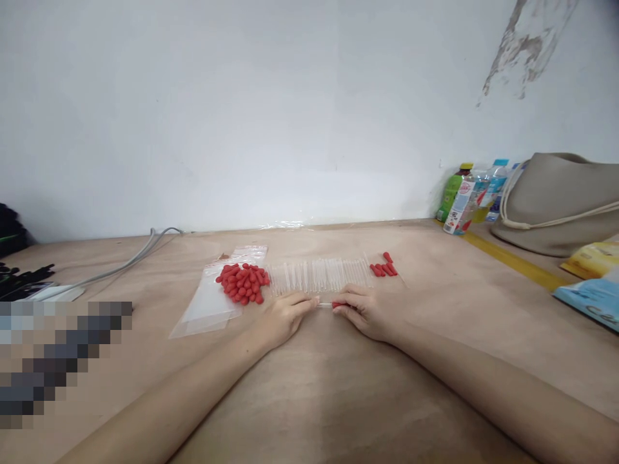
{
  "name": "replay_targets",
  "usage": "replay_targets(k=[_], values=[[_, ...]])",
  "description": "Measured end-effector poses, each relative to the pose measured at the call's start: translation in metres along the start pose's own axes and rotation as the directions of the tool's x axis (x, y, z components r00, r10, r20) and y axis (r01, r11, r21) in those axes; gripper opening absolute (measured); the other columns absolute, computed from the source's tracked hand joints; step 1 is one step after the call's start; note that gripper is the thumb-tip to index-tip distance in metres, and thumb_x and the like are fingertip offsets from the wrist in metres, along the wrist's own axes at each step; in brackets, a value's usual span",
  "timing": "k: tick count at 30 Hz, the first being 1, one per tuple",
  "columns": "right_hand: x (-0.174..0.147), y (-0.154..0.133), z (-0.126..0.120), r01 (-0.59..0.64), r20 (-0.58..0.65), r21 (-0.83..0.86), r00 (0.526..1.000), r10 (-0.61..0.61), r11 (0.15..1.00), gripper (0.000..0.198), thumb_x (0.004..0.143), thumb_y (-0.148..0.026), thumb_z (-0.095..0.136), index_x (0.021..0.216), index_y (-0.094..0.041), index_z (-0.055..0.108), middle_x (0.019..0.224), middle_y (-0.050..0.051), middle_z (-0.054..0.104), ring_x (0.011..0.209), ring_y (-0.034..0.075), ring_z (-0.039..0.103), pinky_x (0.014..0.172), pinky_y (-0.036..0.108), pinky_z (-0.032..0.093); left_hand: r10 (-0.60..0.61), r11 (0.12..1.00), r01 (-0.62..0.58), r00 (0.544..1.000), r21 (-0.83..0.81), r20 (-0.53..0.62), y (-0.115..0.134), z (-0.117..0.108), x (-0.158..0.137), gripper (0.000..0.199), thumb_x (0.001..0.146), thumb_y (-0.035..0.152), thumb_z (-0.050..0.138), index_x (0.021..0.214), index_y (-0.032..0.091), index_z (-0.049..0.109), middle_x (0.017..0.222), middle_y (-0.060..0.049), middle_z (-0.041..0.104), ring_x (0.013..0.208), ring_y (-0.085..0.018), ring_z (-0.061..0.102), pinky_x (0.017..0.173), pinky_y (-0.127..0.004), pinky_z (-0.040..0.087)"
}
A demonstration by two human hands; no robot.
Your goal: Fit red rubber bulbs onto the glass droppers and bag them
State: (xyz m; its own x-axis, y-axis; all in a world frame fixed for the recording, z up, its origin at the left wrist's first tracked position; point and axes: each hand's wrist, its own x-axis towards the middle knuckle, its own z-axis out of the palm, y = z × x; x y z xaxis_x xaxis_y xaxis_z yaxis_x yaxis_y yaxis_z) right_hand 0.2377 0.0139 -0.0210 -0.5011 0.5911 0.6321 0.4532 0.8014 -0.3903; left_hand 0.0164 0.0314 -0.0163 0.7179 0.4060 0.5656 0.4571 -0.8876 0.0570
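My left hand (285,317) is closed, its thumb and fingers pinching one end of a thin clear glass dropper tube (325,305). At the tube's other end, my right hand (366,314) pinches a red rubber dropper bulb (335,305), mostly covered by the fingers. Tube and bulb meet in line; how far one sits inside the other is hidden. Just beyond both hands lies a row of clear glass tubes (316,275), side by side. A heap of red rubber bulbs (242,282) is left of the row. Several more red bulbs (384,269) lie at its right end, a thin tube beside them.
Clear zip bags (200,312) lie under and beside the heap. A grey cable (130,261) runs across the left. Bottles (452,193), a grey bag (556,200), a yellow strip (515,261) and a blue packet (592,299) are at right. A white wall (290,116) bounds the back.
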Motion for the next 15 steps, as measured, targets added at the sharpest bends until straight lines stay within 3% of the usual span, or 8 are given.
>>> replay_targets(k=[15], values=[[-0.0001,0.0012,0.0032,0.041,0.028,-0.157,0.999,-0.037,0.987,0.014,0.083,-0.023,0.046,0.081,-0.017,0.058,0.071,0.004,0.053,0.065,0.013,0.049,0.058,0.025,0.041,0.06,0.984,-0.063,0.998,0.164,0.024,0.008,-0.0012,0.0046,0.028,0.087,0.012,0.035,0.105,0.017,0.056,0.087,-0.006,0.063,0.076,-0.015,0.058,0.066,-0.026,0.049]])
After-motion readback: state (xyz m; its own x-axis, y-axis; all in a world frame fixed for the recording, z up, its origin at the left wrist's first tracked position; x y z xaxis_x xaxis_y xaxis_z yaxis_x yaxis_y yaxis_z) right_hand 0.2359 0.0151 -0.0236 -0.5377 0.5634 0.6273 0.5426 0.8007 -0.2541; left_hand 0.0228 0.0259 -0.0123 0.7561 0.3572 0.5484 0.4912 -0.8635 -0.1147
